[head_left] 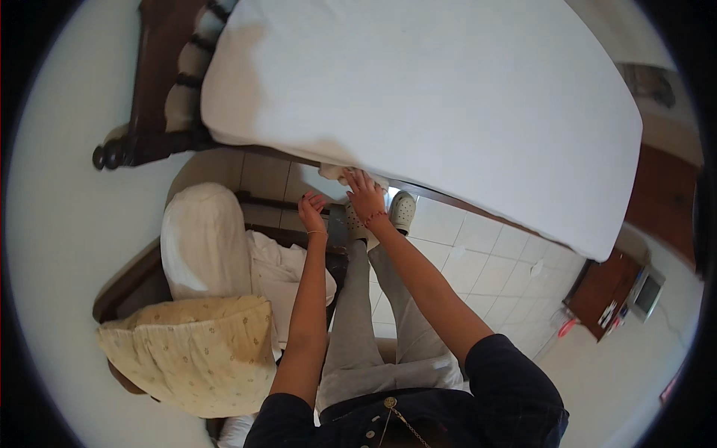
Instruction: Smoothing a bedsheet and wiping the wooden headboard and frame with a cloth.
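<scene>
My right hand [366, 196] lies over a bunched off-white cloth [332, 171] at the side rail [442, 197] of a dark wooden bed. Folds of the cloth show on both sides of the fingers. A white fitted sheet [425, 95] covers the mattress just above. Left of it, my left hand [312, 211] hangs in the air with loosely curled fingers and holds nothing. It is near the corner of a dark wooden seat frame [337, 229]. Under the right forearm are my feet in pale clogs [402, 211].
A patterned yellow pillow [196, 353], a white cushion-like bundle [207, 241] and crumpled white fabric [285, 269] lie on the wooden seat at left. The bed's carved headboard [159, 73] stands at upper left. A wooden cabinet [608, 291] is at right, above white floor tiles [476, 246].
</scene>
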